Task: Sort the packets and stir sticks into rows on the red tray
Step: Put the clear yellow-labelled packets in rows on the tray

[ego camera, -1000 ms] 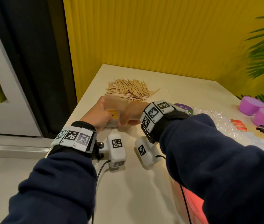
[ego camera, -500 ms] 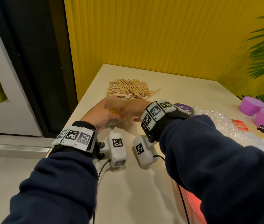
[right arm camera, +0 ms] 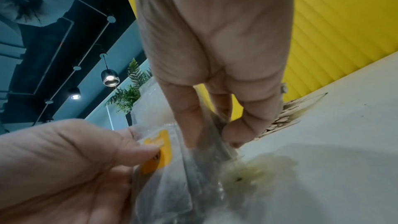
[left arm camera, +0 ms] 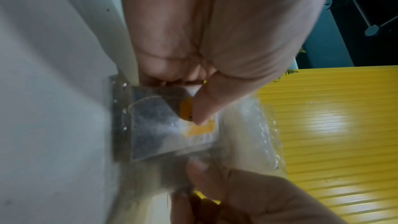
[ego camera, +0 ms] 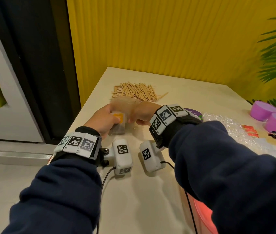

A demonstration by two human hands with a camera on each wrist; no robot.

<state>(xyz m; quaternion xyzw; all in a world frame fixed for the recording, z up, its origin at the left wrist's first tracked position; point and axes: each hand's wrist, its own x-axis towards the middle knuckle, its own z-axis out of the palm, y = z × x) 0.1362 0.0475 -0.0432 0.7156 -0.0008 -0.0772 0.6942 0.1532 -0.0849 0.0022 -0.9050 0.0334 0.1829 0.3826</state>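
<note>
Above the surface (ego camera: 134, 191), our left hand (ego camera: 102, 121) and right hand (ego camera: 144, 114) both pinch clear tea packets (ego camera: 118, 123) (tray (ego camera: 201, 215) nearby); tugging carelessly could tear the wrapping.

- Stir sticks (ego camera: 138, 91) lie heaped on the table (ego camera: 150, 191), at 12 o'clock from both hands.
- Left hand (ego camera: 102, 121) at 9 o'clock of right hand (ego camera: 144, 113), a packet (ego camera: 118, 123) between them.
- Two tubs (ego camera: 268, 115) at 3 o'clock.
</note>
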